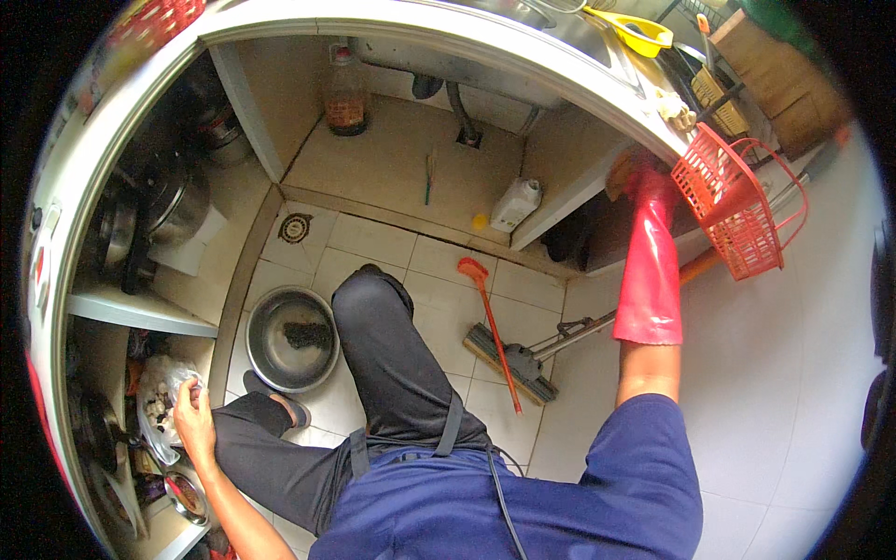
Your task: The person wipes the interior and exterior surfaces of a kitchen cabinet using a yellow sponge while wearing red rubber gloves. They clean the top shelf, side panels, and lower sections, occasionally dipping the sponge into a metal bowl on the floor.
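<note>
My bare left hand (194,418) is at the lower left, beside a clear plastic bag (162,399) with pale pieces in it on a cabinet shelf; whether the fingers grip the bag I cannot tell. A long red rubber glove (649,266) covers my right hand (640,182), which reaches up under the counter's edge at the right. A brownish thing (620,175) shows beside the gloved fingers, which are in shadow. Near my left knee, a metal basin (263,350) stands on the tiles with a dark scrubbing pad or cloth (305,334) in it.
A red plastic basket (728,203) hangs by the counter's right end. A sponge mop (518,360) and a red-handled brush (490,308) lie on the floor. Under the sink stand a large bottle (346,94) and a white jug (516,204). Pots (175,199) fill the left cabinet.
</note>
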Available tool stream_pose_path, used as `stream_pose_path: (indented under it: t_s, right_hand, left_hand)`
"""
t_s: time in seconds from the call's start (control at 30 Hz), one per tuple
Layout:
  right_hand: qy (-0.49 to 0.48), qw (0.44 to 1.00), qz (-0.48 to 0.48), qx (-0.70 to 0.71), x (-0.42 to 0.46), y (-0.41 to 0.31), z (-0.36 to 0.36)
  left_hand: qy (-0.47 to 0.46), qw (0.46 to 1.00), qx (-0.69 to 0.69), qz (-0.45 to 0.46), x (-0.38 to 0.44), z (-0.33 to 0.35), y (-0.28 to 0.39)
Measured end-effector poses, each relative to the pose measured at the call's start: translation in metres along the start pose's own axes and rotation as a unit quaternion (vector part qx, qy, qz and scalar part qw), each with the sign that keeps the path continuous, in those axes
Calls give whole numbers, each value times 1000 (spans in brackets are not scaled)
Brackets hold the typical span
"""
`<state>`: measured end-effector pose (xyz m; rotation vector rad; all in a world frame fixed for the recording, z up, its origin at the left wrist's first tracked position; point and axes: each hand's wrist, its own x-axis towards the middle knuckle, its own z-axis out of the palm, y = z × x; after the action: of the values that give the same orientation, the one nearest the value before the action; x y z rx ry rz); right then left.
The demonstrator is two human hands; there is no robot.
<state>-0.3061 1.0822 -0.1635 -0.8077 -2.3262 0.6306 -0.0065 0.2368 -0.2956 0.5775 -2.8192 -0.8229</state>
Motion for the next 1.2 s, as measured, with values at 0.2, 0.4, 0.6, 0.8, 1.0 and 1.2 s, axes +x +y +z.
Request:
stream_pose_path:
  t_s: [0.2, 0.4, 0.6, 0.8, 1.0, 1.2]
  right_hand:
    - [12, 999, -32, 33, -32, -41, -10]
    - [-7, 997, -3, 72, -9, -4, 12]
    - [8, 930, 98, 354, -6, 9, 19]
    - [-73, 955, -13, 286, 1, 37, 21]
    - [63, 956, 1, 286, 8, 48, 39]
    - [188, 955, -43, 227, -41, 7, 53]
  left_hand:
    - [8, 1000, 5, 7, -4, -4, 6]
    - [2, 1000, -4, -16, -2, -3, 0]
    - [-4, 1000, 7, -12, -8, -7, 14]
    - [14, 1000, -1, -24, -4, -1, -5]
    - [-2, 1000, -8, -7, -1, 7, 4]
    - [34, 999, 5, -19, -5, -6, -8]
